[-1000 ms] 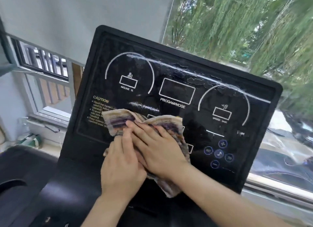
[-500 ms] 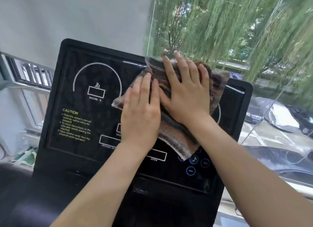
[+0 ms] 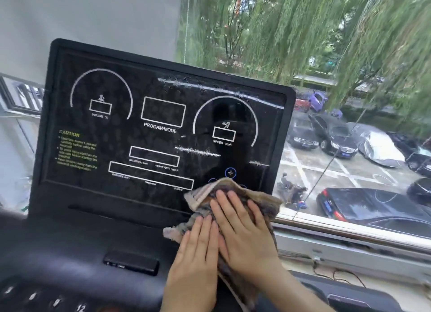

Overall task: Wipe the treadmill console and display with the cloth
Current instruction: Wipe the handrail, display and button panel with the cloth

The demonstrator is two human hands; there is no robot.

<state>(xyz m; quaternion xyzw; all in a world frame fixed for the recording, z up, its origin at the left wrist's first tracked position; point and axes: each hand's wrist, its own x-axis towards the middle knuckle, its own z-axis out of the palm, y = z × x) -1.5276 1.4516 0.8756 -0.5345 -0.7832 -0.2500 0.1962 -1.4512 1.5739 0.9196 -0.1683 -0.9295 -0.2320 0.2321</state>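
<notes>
left hand (image 3: 198,253) + right hand (image 3: 245,234) | flat on cloth (image 3: 265,202) | display (image 3: 116,146) lower-right (streaks above)

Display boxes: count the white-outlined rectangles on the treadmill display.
5: INCLINE box upper left, PROGAM/MODE box centre, SPEED box right, calories bar below centre, distance bar beneath it. The cloth may hide others.
</notes>
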